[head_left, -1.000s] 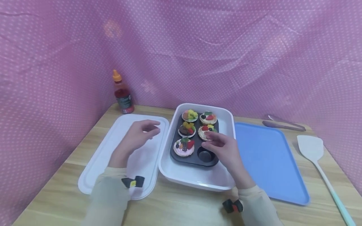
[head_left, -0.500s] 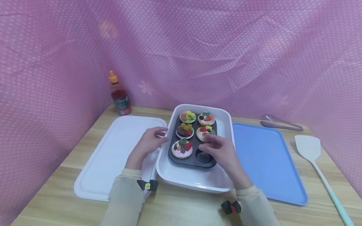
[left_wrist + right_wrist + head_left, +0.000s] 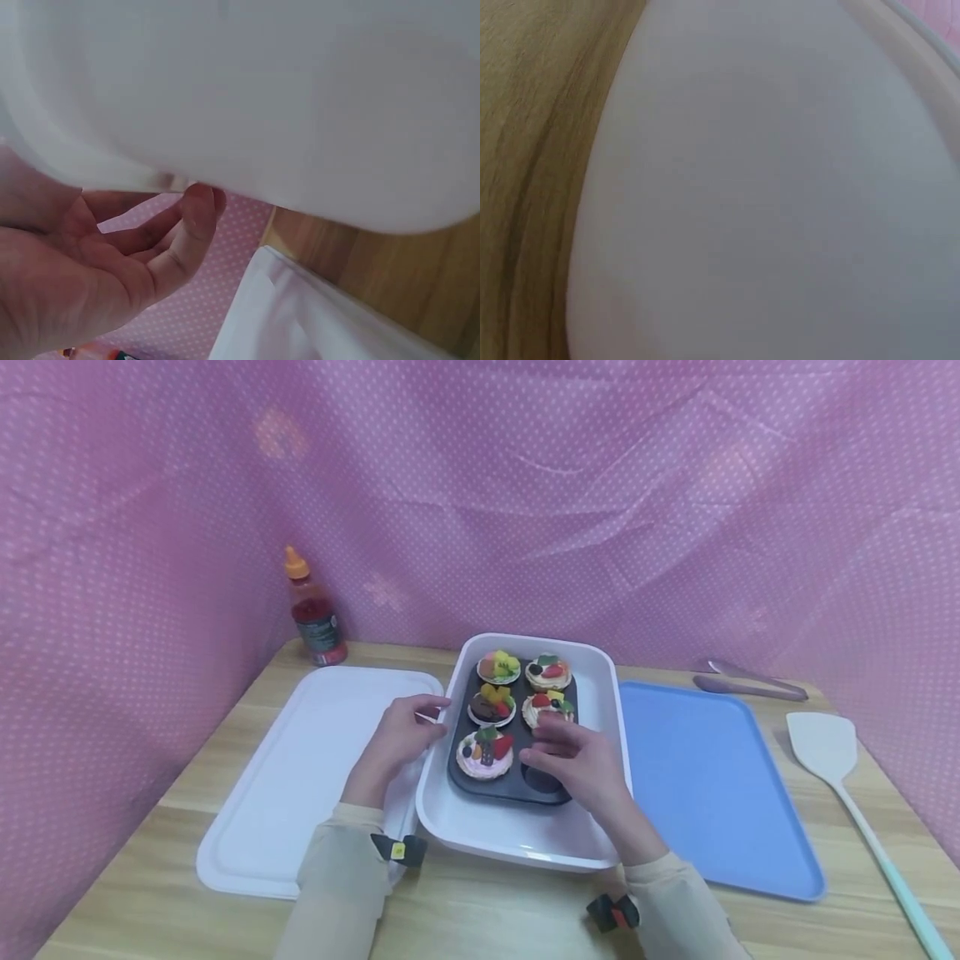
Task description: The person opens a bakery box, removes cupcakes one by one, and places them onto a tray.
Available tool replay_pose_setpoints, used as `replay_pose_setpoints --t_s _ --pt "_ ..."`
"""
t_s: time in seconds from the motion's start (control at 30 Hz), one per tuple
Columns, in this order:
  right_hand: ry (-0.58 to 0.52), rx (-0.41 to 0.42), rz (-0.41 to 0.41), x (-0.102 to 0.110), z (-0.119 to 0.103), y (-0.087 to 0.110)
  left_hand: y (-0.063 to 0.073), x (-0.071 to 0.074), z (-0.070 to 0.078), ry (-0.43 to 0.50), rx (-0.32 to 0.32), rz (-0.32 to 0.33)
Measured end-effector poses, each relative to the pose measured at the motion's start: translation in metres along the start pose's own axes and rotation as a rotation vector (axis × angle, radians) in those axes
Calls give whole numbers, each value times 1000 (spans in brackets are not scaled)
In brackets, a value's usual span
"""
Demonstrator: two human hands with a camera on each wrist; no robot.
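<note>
A white deep tray [image 3: 517,847] holds a dark muffin tin [image 3: 491,789]. Several small fruit tarts sit in its cups, among them a pink cream tart [image 3: 483,756] at the near left and a chocolate one [image 3: 491,706] behind it. My left hand [image 3: 405,731] has its fingertips right at the tray's left rim; in the left wrist view its thumb and loosely bent fingers meet the edge. Over the near right cup [image 3: 538,781] hovers my right hand [image 3: 581,764], fingers loosely bent with a gap to the thumb, partly covering a strawberry tart [image 3: 542,703]. The right wrist view shows only tray wall and table.
A white lid [image 3: 300,777] lies left of the tray, partly under my left forearm. To the right is a blue tray [image 3: 712,793], with metal tongs [image 3: 750,687] behind it and a spatula [image 3: 825,747] beside it. A sauce bottle [image 3: 318,622] stands at the back left.
My left hand has moved right from above the white lid to the deep tray's rim. The right hand has stayed over the near right cup, shifting only slightly.
</note>
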State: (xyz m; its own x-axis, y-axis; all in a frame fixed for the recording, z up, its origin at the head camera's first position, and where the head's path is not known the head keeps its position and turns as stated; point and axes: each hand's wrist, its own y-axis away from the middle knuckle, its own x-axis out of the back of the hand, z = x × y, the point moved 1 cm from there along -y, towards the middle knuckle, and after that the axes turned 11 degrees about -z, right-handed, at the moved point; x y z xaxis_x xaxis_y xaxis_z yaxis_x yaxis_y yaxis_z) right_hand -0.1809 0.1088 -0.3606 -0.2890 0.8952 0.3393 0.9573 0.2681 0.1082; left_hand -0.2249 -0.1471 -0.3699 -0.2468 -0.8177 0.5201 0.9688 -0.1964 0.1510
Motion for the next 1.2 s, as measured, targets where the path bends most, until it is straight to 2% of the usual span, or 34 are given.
replay_pose_setpoints --t_s 0.17,0.33,0.6,0.9,1.2 --pt "10 12 -8 -3 -3 -1 -1 1 -3 24 -11 6" --pt "61 33 -24 -14 -3 -5 -2 2 -4 48 9 19" --pt "128 4 -26 -25 4 -7 -4 3 -5 58 52 8" --pt "199 9 -15 -33 9 -9 -8 0 -9 108 27 -8" --pt "219 -6 -36 -44 8 -17 -5 3 -10 117 59 -9"
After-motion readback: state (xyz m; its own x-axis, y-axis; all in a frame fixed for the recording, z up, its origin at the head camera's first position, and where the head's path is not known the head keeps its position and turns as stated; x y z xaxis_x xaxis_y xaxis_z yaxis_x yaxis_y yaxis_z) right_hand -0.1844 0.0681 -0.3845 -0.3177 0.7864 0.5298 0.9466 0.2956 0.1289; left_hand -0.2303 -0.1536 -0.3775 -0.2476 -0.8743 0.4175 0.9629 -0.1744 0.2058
